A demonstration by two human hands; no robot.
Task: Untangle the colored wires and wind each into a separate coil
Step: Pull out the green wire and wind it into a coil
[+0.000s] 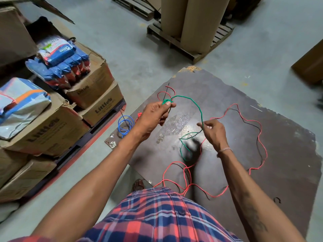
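Note:
My left hand (153, 117) is raised above the dark board (262, 137) and pinches a small bunch of green wire (195, 103) at its fingertips. The green wire arcs to the right and runs down through the fingers of my right hand (214, 132), then hangs in loops below it. A long red wire (260, 137) and a thin black wire (251, 124) lie tangled across the board, reaching down near my feet. A small red loop (166, 93) sits beyond my left hand. A wound blue coil (125, 125) rests at the board's left edge.
Stacked cardboard boxes (92, 88) with blue and red packets (61, 62) stand on a red pallet at the left. A wooden pallet (185, 48) carrying tall cardboard rolls is behind the board. Another box (309, 65) is at the right edge. The floor is grey concrete.

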